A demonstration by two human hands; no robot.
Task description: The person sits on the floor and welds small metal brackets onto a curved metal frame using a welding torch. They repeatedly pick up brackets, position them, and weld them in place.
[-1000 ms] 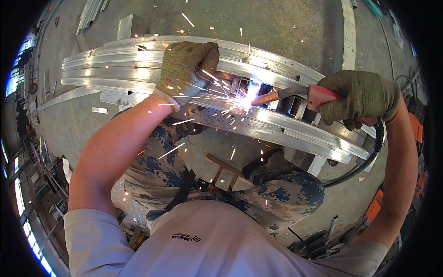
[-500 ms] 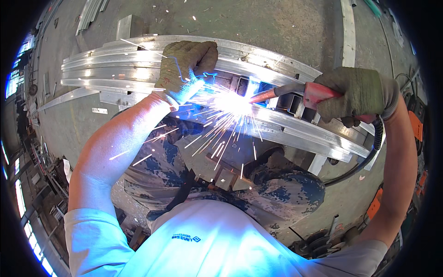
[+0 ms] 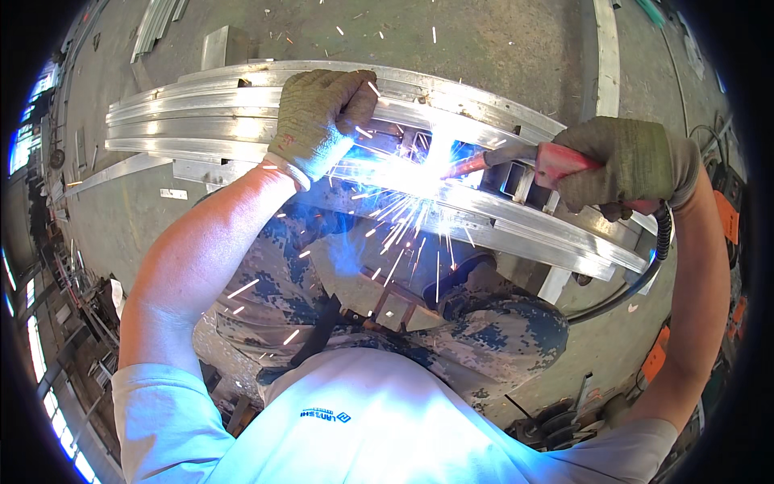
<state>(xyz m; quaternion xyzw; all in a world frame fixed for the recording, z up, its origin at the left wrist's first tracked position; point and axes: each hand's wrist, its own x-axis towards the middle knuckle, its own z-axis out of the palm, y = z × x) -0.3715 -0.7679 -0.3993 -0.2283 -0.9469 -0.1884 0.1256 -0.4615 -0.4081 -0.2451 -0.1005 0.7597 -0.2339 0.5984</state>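
Observation:
My right hand (image 3: 621,165), in a green-brown work glove, is closed around the red handle of a welding torch (image 3: 562,164). The torch's copper-coloured nozzle points left into a blinding white arc, which throws sparks towards me. Beneath it lie long silvery metal rails (image 3: 189,127), side by side, with short box-shaped pieces between them. Left of the arc, my gloved left hand (image 3: 317,113) rests on the rails with its fingers curled in. What those fingers grip, if anything, is hidden under the glove. Glare covers the spot being welded.
A black cable (image 3: 617,300) curves down from the torch and runs along the right side. Another long metal bar (image 3: 607,64) lies on the floor at the far right. My knees in camouflage trousers (image 3: 504,335) are close below the rails. Orange sheets (image 3: 723,216) stand at the right edge.
The torch tip and the arc have shifted very slightly. The glare now spreads over more of the rails, and the sparks fly in a different pattern. Both hands stay almost in place.

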